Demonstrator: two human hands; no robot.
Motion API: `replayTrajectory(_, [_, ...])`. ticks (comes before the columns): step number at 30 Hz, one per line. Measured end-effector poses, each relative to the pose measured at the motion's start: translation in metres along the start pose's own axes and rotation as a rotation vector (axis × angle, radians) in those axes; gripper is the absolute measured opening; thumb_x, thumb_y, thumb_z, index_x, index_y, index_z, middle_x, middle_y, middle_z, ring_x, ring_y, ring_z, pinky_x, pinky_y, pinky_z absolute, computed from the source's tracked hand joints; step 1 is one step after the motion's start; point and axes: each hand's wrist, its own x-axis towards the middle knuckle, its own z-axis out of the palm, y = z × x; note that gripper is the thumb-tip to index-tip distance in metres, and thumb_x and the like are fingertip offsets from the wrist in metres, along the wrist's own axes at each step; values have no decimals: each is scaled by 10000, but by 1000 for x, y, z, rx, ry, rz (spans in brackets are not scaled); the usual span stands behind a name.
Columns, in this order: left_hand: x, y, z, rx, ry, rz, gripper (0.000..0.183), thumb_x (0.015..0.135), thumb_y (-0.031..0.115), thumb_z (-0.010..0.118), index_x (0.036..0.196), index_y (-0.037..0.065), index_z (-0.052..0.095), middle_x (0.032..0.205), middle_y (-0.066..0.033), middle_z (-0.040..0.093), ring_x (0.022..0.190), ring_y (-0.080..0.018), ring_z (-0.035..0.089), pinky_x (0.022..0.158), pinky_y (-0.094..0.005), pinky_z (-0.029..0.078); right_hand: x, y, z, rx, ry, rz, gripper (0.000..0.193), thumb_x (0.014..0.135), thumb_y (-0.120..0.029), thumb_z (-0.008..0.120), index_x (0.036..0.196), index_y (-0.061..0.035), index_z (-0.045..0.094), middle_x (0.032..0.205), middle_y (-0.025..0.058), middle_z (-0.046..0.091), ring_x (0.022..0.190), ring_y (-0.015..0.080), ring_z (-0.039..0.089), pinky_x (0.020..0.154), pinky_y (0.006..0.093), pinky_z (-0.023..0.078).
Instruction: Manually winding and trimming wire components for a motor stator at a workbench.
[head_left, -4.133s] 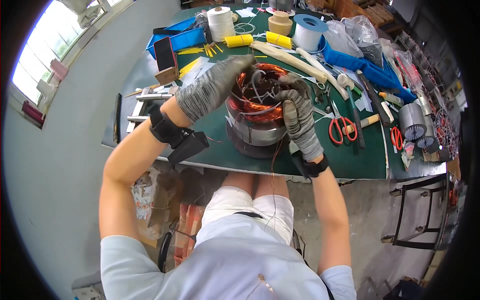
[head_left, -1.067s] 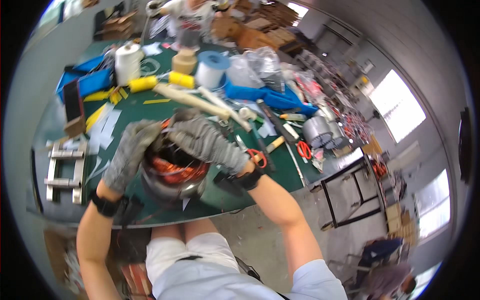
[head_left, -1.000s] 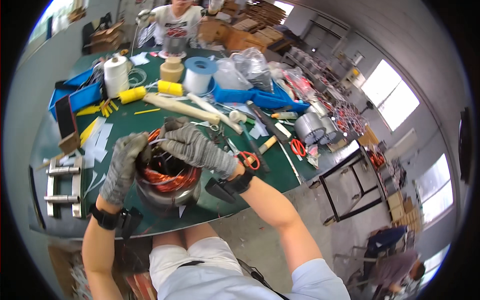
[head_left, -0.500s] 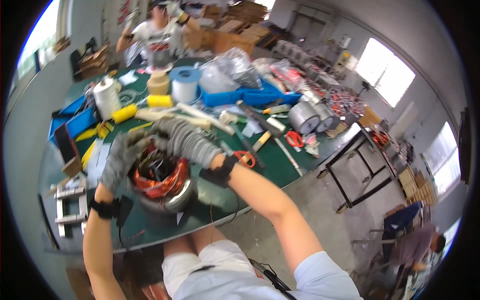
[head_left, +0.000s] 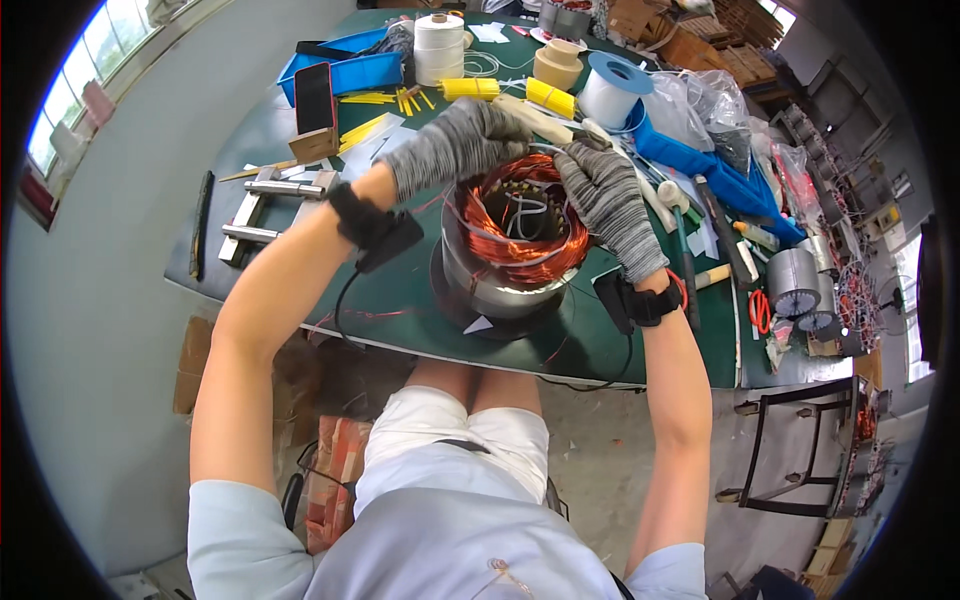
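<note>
A motor stator stands on the green table in front of me, a metal cylinder with a thick ring of copper windings on top. Grey wires loop inside its opening. My left hand, in a grey knit glove, is closed at the far left rim of the windings. My right hand, gloved alike, is closed against their far right side, its fingers bent down over the coil. A short pale strand shows between the two hands. What the fingertips pinch is hidden by the gloves.
Beyond the stator lie yellow rolls, a white thread cone, a blue-flanged spool and blue trays. A metal frame is at left. Right, a hammer and red-handled scissors.
My view has swung left, so the stator now appears nearer the middle. My hands, close together over the far rim before, are now further apart, with more of the windings exposed.
</note>
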Motion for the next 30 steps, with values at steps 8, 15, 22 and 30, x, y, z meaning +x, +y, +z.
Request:
replayTrajectory(8, [-4,3,7,-441,-224,-62,340,843,121,565,1173,47,528,1162,-86,542,1026,-127,517,887,-260,433,-16,-22,0,222,190,446,167,788,-192,569,814,-36,622,769,202,583,749,364,563,706,402,445])
replayTrajectory(15, [-14,10,13,-159,-115,-110,308,835,46,533,1140,68,569,1110,-51,588,1005,-123,535,886,-253,434,-18,-13,12,719,163,613,131,817,-92,512,885,-17,595,843,103,582,829,175,536,800,279,421])
replayTrajectory(22, [-14,11,10,-226,-123,-192,292,843,66,524,1131,54,568,1062,-59,599,898,-118,558,775,-238,467,-9,-13,13,1257,191,512,123,844,-17,445,934,-38,527,922,44,565,884,117,527,839,254,422])
replayTrajectory(30, [-25,13,34,713,-14,-156,295,780,200,579,1055,102,613,1254,-182,432,1116,-294,467,930,-359,393,-17,-21,20,1137,336,539,147,849,-5,393,912,-26,524,867,56,560,840,118,534,815,245,436])
